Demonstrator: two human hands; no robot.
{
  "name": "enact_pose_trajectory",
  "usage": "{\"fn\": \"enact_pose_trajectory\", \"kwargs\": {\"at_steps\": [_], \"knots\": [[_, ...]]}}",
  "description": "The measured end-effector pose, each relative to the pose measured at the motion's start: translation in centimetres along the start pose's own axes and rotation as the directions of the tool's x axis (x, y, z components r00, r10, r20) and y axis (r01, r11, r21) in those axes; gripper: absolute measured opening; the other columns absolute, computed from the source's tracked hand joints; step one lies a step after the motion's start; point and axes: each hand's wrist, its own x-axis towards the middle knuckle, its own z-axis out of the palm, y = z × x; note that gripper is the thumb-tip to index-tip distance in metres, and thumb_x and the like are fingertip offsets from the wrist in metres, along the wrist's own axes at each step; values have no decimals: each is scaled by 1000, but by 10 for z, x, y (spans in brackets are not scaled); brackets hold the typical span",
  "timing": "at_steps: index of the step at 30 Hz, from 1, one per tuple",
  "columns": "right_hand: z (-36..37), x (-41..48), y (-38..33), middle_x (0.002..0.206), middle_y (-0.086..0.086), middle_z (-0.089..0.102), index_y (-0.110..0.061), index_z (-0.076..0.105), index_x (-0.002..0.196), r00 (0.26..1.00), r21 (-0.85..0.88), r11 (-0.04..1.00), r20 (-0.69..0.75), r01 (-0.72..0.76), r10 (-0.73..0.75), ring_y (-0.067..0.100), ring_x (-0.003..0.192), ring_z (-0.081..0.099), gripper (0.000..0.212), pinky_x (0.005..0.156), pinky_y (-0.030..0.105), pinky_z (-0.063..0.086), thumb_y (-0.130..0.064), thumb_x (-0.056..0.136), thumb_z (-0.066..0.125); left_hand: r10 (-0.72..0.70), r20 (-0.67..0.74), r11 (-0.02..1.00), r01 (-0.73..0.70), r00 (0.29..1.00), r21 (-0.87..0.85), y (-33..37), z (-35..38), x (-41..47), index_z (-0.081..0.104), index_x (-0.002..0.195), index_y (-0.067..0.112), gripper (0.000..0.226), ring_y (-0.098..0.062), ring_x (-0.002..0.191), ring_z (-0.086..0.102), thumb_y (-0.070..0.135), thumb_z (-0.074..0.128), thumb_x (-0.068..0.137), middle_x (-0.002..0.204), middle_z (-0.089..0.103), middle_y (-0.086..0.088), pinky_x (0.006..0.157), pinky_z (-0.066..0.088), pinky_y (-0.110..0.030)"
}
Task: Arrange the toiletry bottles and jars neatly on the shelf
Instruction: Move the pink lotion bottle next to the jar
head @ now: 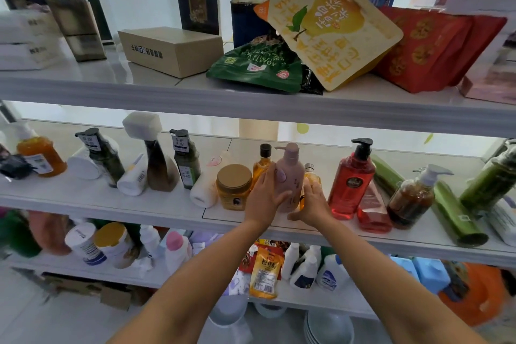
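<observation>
The pink bottle (289,176) is seen upright on the middle shelf (111,201), near the front edge, between the gold-lid jar (234,186) and a small amber bottle (310,181) just behind the right hand. It is held from 2 sides: the left hand (264,198) is pressed flat on its left side, with the fingers (269,176) spread and not closed around it, and the right hand (312,204) is laid open against its lower right side. The bottle is judged stiff plastic, smooth and perhaps slippery, and rather heavy if full; the pump top makes it tall and easy to tip. A hold low on the body is judged safer than one on the pump. Little free room is found: the jar is close on the left, the red bottle (352,184) near on the right, and the upper shelf hangs not far above the pump. Some open shelf is left in front, up to the edge.
</observation>
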Motion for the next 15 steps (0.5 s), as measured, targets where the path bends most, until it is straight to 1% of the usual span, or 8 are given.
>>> {"fn": "enact_pose_trajectory", "kwargs": {"at_steps": [1, 3, 4, 5, 6, 8, 11, 15], "knots": [[-3, 0, -3, 156, 10, 13, -16, 11, 149, 999, 63, 998, -28, 21, -19, 30, 143, 17, 113, 113, 43, 30, -33, 63, 82, -32, -1, 999, 32, 999, -38, 3, 2, 4, 20, 149, 13, 80, -22, 130, 44, 34, 65, 86, 146, 39, -7, 95, 46, -31], [-9, 1, -12, 138, 11, 39, -14, 30, 140, 997, 257, 966, -78, 38, -19, 30, 128, 41, 90, 101, 44, 43, -26, 66, 79, -96, -7, 989, 95, 995, -116, 9, 8, 9, 22, 148, 12, 81, -23, 131, 42, 25, 69, 83, 144, 41, -9, 100, 41, -30], [-13, 2, -17, 127, 9, 48, -13, 36, 134, 996, 390, 920, -87, 22, 13, 30, 120, 49, 76, 95, 43, 47, -20, 70, 75, -128, -18, 980, 124, 992, -153, 12, 10, 11, 24, 147, 12, 81, -23, 132, 41, 19, 71, 82, 143, 41, -9, 103, 38, -30], [-18, 1, -23, 120, 9, 53, -13, 38, 132, 997, 509, 861, -63, -15, 54, 30, 114, 54, 67, 92, 42, 49, -11, 74, 70, -153, -28, 973, 146, 988, -176, 13, 12, 12, 27, 146, 11, 79, -23, 131, 41, 15, 71, 80, 141, 40, -10, 106, 37, -31], [-21, 2, -27, 118, 11, 56, -13, 37, 133, 996, 587, 808, -38, -44, 82, 30, 111, 56, 65, 90, 42, 51, -2, 76, 66, -166, -33, 971, 158, 986, -180, 14, 13, 14, 30, 144, 11, 76, -24, 130, 41, 12, 71, 79, 139, 40, -11, 107, 37, -33], [-24, 4, -30, 116, 14, 58, -13, 38, 133, 995, 598, 799, -19, -71, 102, 32, 108, 57, 67, 88, 44, 53, 5, 74, 64, -164, -32, 978, 159, 986, -138, 12, 13, 18, 39, 136, 9, 67, -26, 123, 42, 12, 72, 77, 132, 39, -12, 105, 40, -36], [-24, 1, -30, 116, 13, 58, -10, 42, 127, 995, 591, 803, -6, -75, 97, 31, 107, 56, 64, 89, 47, 52, 3, 70, 68, -112, 3, 986, 112, 994, -122, 6, 7, 20, 47, 121, 8, 54, -26, 111, 47, 12, 73, 74, 120, 46, -11, 97, 44, -36], [-23, -4, -28, 116, 13, 57, -12, 43, 125, 997, 638, 767, 5, -62, 76, 32, 107, 55, 65, 89, 49, 52, 3, 67, 70, -67, 43, 986, 73, 997, -152, 7, 4, 15, 46, 115, 6, 38, -22, 101, 59, 6, 65, 82, 108, 59, -11, 79, 48, -22]]}}
